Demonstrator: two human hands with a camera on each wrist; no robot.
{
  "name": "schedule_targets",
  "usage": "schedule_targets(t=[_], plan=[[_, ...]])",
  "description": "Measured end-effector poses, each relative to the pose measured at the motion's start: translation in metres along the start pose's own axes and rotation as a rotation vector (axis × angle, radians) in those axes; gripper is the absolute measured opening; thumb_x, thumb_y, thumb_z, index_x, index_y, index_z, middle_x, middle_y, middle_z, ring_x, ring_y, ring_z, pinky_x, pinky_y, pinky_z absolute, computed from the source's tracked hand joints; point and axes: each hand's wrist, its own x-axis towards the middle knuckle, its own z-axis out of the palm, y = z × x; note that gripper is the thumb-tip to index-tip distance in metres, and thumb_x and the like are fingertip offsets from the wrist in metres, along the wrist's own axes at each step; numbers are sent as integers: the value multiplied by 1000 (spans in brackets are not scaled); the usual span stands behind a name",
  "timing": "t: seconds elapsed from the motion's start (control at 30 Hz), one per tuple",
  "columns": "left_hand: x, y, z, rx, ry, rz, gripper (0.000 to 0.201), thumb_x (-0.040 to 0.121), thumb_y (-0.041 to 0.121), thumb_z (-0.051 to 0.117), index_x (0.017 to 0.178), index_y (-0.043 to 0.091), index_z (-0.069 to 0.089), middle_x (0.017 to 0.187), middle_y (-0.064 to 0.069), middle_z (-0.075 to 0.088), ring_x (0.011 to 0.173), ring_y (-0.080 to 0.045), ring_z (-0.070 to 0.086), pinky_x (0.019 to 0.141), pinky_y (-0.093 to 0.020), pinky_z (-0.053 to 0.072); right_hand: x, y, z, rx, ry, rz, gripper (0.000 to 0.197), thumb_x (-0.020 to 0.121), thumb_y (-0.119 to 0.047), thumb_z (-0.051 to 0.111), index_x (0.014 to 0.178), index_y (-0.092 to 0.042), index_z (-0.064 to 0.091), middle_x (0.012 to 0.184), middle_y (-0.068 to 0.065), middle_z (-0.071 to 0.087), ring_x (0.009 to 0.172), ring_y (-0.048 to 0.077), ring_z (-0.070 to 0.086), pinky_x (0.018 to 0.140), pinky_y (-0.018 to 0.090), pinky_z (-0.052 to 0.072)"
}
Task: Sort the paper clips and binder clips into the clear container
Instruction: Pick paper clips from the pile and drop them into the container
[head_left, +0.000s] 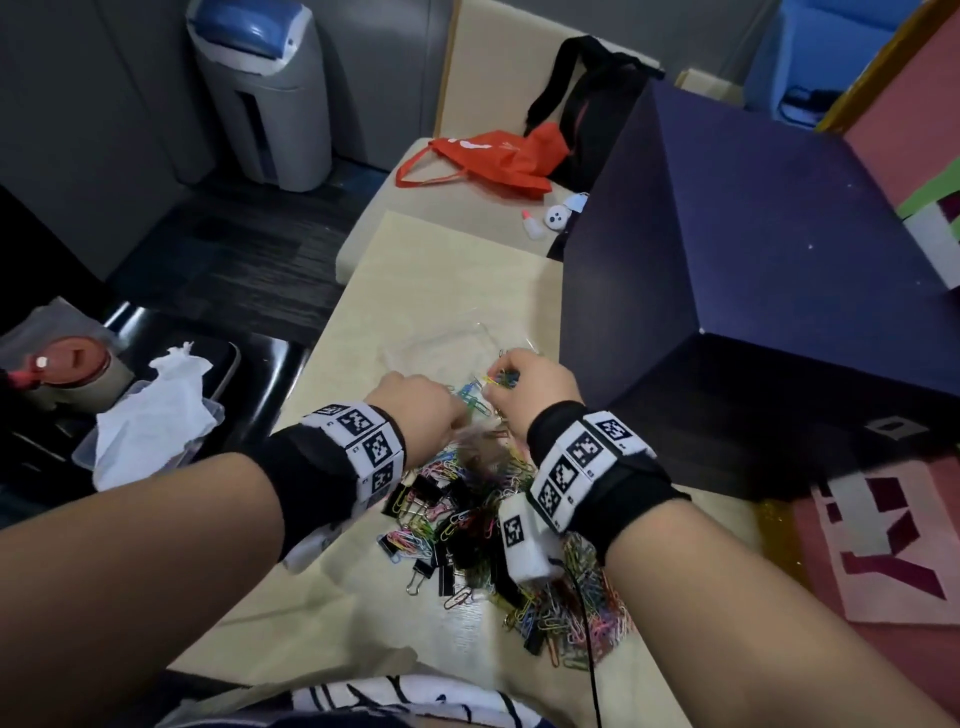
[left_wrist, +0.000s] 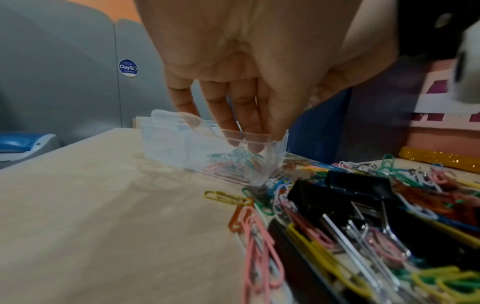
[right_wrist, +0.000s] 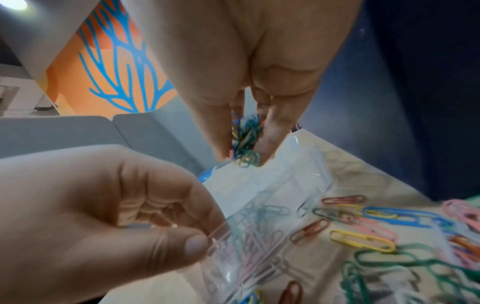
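Fingers (head_left: 506, 371) of your right hand (head_left: 535, 382) pinch a bunch of coloured wire paper clips (head_left: 503, 378) over the clear plastic container (head_left: 441, 348) on the pale wooden counter (head_left: 452, 270); black metal binder clips (head_left: 415, 491) lie nearer you. From the left wrist, your left hand (left_wrist: 246, 61) dips its fingers (left_wrist: 255, 144) inside the container's near corner. From the right wrist, its thumb and forefinger pinch one thin clip.

The pale wooden surface (head_left: 395, 270) bears a clear container (left_wrist: 182, 142); a heap of coloured paper clips (head_left: 582, 613) and black binder clips (head_left: 457, 551); a dark box (head_left: 753, 270).
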Motion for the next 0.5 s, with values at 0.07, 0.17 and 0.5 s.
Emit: schedule_targets(t=[0.07, 0.17, 0.5], plan=[[0, -2, -1, 8, -16, 1, 20, 95, 27, 46, 108, 30, 60, 107, 1, 66, 102, -25, 60, 82, -36, 42, 8, -3, 2, 20, -62, 26, 33, 88, -33, 62, 120, -24, 59, 121, 4, 62, 107, 21, 58, 83, 22, 40], [1, -4, -1, -5, -25, 3, 20, 94, 29, 45, 107, 30, 60, 107, 1, 66, 103, -25, 60, 84, -37, 41, 10, 0, -1, -47, -95, 38, 34, 95, -30, 51, 128, -24, 54, 129, 4, 58, 115, 23, 55, 91, 25, 41], [1, -3, -2, -81, -47, -34, 19, 94, 24, 44, 102, 30, 59, 103, 4, 67, 99, -23, 61, 91, -39, 38, -31, 54, 24, -421, -445, -76, 73, 77, 9, 42, 141, -25, 40, 158, 5, 21, 141, 29, 30, 115, 38, 27]])
